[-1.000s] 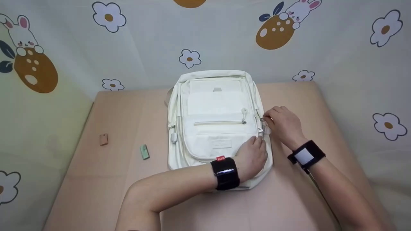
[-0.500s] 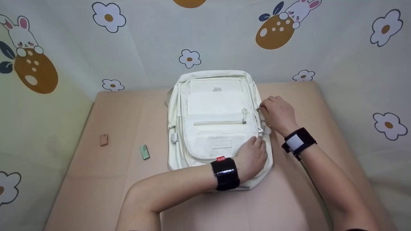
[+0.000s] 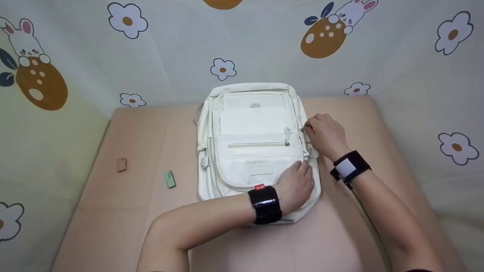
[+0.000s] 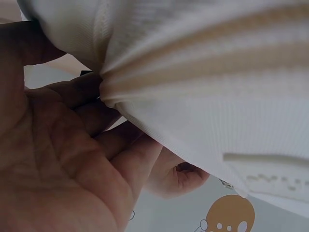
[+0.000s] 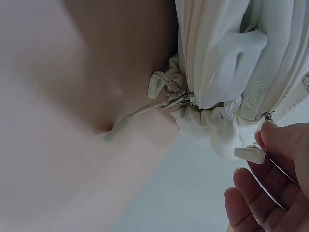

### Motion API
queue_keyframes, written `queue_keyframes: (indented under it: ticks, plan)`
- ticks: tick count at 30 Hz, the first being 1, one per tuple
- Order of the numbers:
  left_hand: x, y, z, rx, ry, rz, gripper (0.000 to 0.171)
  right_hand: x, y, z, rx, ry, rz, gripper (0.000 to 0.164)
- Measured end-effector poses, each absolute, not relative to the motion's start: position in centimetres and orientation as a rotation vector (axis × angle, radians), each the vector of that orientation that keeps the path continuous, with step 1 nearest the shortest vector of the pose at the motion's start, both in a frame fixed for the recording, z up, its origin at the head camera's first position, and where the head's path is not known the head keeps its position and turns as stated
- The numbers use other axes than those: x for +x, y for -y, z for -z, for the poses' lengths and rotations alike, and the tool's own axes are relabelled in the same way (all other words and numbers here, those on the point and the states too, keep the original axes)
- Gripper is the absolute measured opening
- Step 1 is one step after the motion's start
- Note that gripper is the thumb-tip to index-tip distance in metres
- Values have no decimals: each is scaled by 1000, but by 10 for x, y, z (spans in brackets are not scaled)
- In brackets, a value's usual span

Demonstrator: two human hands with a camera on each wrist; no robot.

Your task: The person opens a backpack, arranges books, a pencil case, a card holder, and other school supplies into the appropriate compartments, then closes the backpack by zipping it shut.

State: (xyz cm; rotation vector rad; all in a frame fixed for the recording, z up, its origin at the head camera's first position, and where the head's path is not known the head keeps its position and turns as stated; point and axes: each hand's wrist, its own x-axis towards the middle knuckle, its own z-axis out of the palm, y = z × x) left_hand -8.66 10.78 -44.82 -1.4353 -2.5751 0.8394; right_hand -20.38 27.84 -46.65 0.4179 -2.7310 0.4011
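A cream backpack lies front side up on the table, its top toward the back wall. My left hand reaches across its lower right part. In the left wrist view, the left hand's fingers grip gathered fabric at the bag's edge. Along the right side of the backpack, my right hand pinches a zipper pull by its cord, just below a metal zipper slider. Two more corded zipper pulls hang from sliders beside a pale plastic buckle.
A pink block and a green block lie on the pinkish table, left of the bag. Printed curtain-like cloth closes off the back and both sides. A cable runs along the right forearm.
My right hand has moved up the bag's right side with the zipper pull, then stayed almost still over the last half second. The left hand keeps its place.
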Motion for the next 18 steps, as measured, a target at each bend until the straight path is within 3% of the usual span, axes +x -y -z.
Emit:
queue_keyframes:
  ticks: [18]
  plan:
    - [-87,-108,450,-1408,2575,-796,43,-204,-279,468,425,2716,-402,12]
